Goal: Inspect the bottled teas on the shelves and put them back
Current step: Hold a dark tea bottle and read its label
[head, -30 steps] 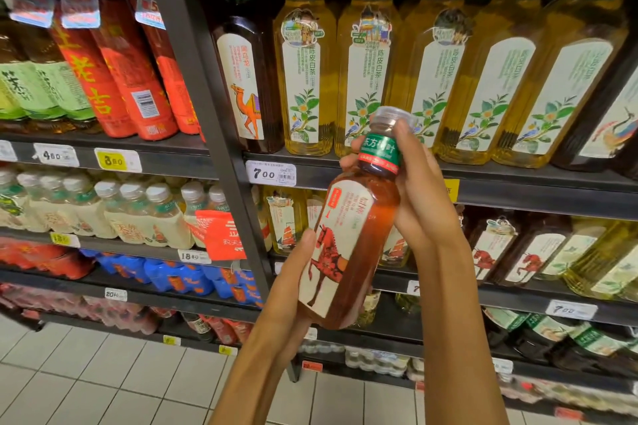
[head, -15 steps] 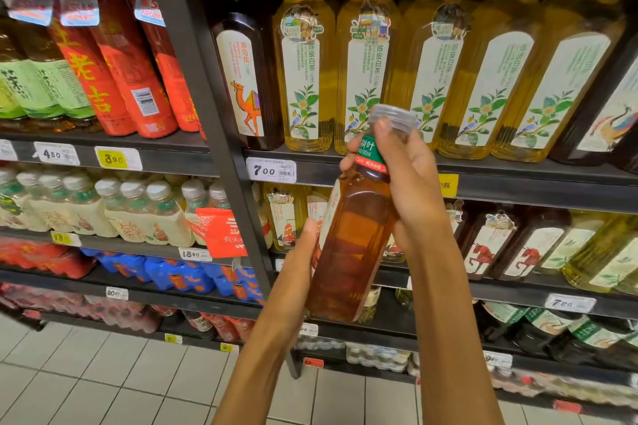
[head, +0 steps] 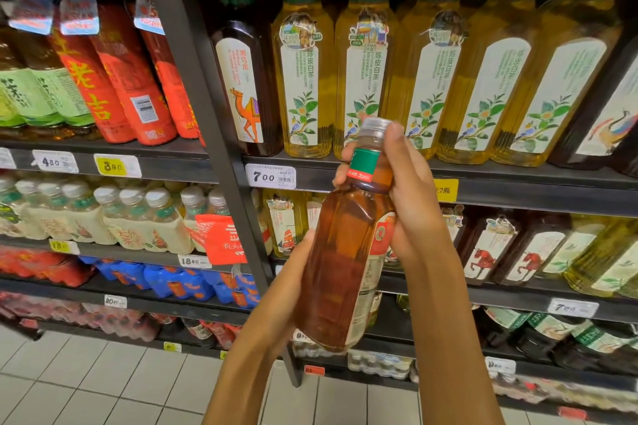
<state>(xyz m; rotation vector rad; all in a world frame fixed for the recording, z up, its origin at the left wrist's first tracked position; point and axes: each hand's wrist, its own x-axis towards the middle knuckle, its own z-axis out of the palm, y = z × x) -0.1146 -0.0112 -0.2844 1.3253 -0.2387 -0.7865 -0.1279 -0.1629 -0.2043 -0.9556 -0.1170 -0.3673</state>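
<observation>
Two hands hold one amber tea bottle (head: 341, 262) in front of the shelves, tilted with its cap leaning to the right. It is clear, glossy plastic with faceted, ribbed sides, filled with reddish-brown tea; a translucent ridged cap (head: 375, 124) tops it, a green band wraps the neck, and only the edge of its white paper label shows along the right side, fine print running down it. The right hand (head: 411, 197) has its grip closed round the neck and shoulder, thumb up beside the cap, fingertips curling round the left of the neck. The left hand (head: 293, 279) grips the lower body from behind and the left, palm against the plastic, thumb lying up along the side; its fingers are hidden behind the bottle.

Behind stands a dark metal shelf rack (head: 518, 179) with a grey upright post (head: 207, 134). On the upper shelf stands a row of tall pale-yellow tea bottles (head: 303, 79) with white arched labels printed with leaves and birds, and beside them a dark tea bottle with a camel label (head: 245, 86). Left of the post lean red-labelled bottles (head: 138, 79) and green-labelled ones. Below are shrink-wrapped packs of small white-capped bottles (head: 145, 217), and to the right dark bottles with red horse labels (head: 483, 252). White and yellow price tags (head: 270, 176) clip to the shelf edges. Pale square floor tiles (head: 103, 383) lie below.
</observation>
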